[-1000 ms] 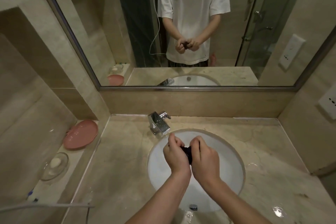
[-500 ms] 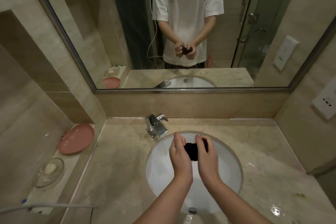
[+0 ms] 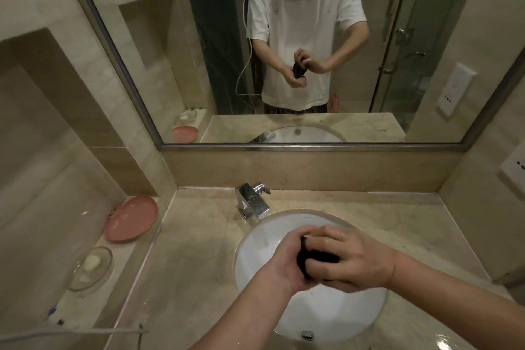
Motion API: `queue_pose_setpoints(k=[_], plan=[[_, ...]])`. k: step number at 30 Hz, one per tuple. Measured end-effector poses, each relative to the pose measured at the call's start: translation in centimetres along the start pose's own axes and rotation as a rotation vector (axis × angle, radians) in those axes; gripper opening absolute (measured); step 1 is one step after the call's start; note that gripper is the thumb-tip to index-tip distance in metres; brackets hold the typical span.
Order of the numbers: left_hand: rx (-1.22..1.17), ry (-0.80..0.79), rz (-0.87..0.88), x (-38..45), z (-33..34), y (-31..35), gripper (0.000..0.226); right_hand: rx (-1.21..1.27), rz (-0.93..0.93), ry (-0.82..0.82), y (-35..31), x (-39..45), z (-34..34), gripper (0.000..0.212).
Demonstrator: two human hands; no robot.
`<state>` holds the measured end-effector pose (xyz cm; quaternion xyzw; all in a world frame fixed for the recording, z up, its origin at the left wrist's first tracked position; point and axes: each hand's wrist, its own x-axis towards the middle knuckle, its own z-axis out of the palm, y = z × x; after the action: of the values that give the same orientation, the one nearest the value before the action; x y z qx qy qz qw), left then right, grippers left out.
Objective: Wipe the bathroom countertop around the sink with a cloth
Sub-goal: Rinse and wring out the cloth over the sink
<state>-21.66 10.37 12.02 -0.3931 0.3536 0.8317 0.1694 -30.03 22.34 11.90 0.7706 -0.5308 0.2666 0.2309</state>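
Observation:
A small dark cloth (image 3: 305,257) is bunched tight between both hands over the white round sink (image 3: 261,247). My left hand (image 3: 285,263) grips it from the left and below. My right hand (image 3: 349,257) is clamped over it from the right, wrist turned sideways. Most of the cloth is hidden inside the fists. The beige marble countertop (image 3: 193,258) surrounds the sink, with wet patches at the right front (image 3: 443,344).
A chrome faucet (image 3: 252,202) stands behind the basin. On a lower ledge at left sit a pink dish (image 3: 132,217) and a clear soap dish (image 3: 91,266). A mirror (image 3: 298,45) covers the back wall; a wall socket (image 3: 514,170) is at right.
My right hand has rotated over the cloth with its forearm swung out to the right, and both hands squeeze it tighter. The camera has dropped closer to the sink.

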Motion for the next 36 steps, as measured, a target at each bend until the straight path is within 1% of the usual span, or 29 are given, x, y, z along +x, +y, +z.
queue_pose_setpoints(k=[1, 2, 3, 5, 6, 7, 8, 9, 10, 11, 12, 13, 14, 16, 17, 18, 19, 20, 22, 23, 24, 25, 27, 29, 31, 34, 36], plan=[[-0.090, 0.059, 0.062, 0.0, 0.4, 0.1, 0.026, -0.046, 0.032, 0.017, 0.3, 0.0, -0.4, 0.010], [-0.159, 0.130, 0.162, -0.2, 0.9, 0.2, 0.033, -0.097, 0.110, 0.042, 0.5, 0.0, -0.7, 0.011], [-0.167, 0.197, 0.298, -0.2, 1.5, 0.0, 0.041, -0.132, 0.228, 0.080, 0.5, 0.1, -0.7, 0.016], [-0.018, 0.363, 0.610, -0.3, 2.6, -0.3, 0.054, -0.116, 0.546, 0.235, -0.3, 0.6, 0.1, 0.031], [0.062, 0.406, 0.724, -0.3, 3.0, -0.3, 0.056, -0.047, 0.713, 0.348, -1.0, 1.0, 0.9, 0.034], [0.072, 0.403, 0.777, 0.0, 3.0, -0.3, 0.055, 0.059, 0.865, 0.471, -1.6, 1.5, 1.7, 0.033], [0.047, 0.382, 0.792, 0.1, 3.0, 0.0, 0.052, 0.182, 0.989, 0.591, -2.0, 1.9, 2.3, 0.032], [0.042, 0.353, 0.776, 0.2, 2.8, 0.3, 0.047, 0.277, 1.064, 0.690, -2.2, 2.2, 2.8, 0.031], [0.056, 0.311, 0.735, 0.2, 2.6, 0.4, 0.042, 0.319, 1.084, 0.750, -2.2, 2.3, 2.8, 0.031], [0.081, 0.242, 0.678, 0.0, 2.6, 0.4, 0.036, 0.300, 1.051, 0.758, -2.0, 2.2, 2.7, 0.031], [0.101, 0.156, 0.597, -0.3, 2.6, 0.2, 0.028, 0.251, 0.986, 0.725, -1.8, 2.0, 2.4, 0.032], [0.117, 0.066, 0.500, -0.6, 2.6, -0.1, 0.022, 0.193, 0.902, 0.666, -1.6, 1.9, 2.0, 0.035], [0.107, -0.003, 0.403, -0.9, 2.6, -0.4, 0.021, 0.140, 0.806, 0.602, -1.3, 1.7, 1.7, 0.039], [0.053, -0.062, 0.305, -1.0, 2.5, -1.0, 0.024, 0.064, 0.608, 0.477, -0.6, 1.1, 1.1, 0.036], [0.031, -0.057, 0.300, -1.0, 2.5, -1.1, 0.025, 0.034, 0.539, 0.426, -0.3, 0.8, 0.9, 0.032], [-0.011, -0.045, 0.309, -1.1, 2.7, -1.2, 0.025, 0.035, 0.519, 0.397, -0.2, 0.6, 0.6, 0.029], [-0.055, -0.030, 0.328, -1.1, 2.9, -1.3, 0.025, 0.073, 0.565, 0.410, -0.3, 0.5, 0.6, 0.029], [-0.097, 0.007, 0.348, -1.1, 3.3, -1.5, 0.024, 0.143, 0.682, 0.473, -0.8, 0.8, 0.7, 0.031], [-0.142, 0.138, 0.451, -0.9, 3.9, -1.5, 0.031, 0.313, 0.998, 0.676, -2.0, 2.0, 1.3, 0.032], [-0.118, 0.214, 0.561, -0.6, 4.0, -1.4, 0.037, 0.377, 1.133, 0.762, -2.5, 2.7, 1.7, 0.032], [-0.060, 0.278, 0.710, -0.3, 3.9, -1.4, 0.044, 0.403, 1.233, 0.817, -2.9, 3.3, 2.0, 0.033], [0.021, 0.323, 0.865, 0.2, 3.7, -1.2, 0.048, 0.405, 1.306, 0.839, -3.0, 3.8, 2.3, 0.035], [0.207, 0.382, 1.108, 0.9, 2.9, -1.0, 0.049, 0.425, 1.432, 0.862, -3.0, 4.1, 2.9, 0.039], [0.405, 0.424, 1.264, 2.1, 1.7, -0.5, 0.044, 0.476, 1.587, 0.891, -2.7, 4.0, 4.0, 0.043], [0.590, 0.450, 1.363, 3.4, 0.5, -0.2, 0.043, 0.558, 1.766, 0.895, -2.4, 3.7, 5.2, 0.040], [0.819, 0.427, 1.497, 4.5, -1.0, 0.1, 0.041, 0.687, 1.990, 0.839, -2.1, 3.2, 6.7, 0.036], [0.902, 0.416, 1.526, 4.7, -1.7, 0.1, 0.039, 0.773, 2.107, 0.776, -2.0, 2.7, 7.6, 0.033]])
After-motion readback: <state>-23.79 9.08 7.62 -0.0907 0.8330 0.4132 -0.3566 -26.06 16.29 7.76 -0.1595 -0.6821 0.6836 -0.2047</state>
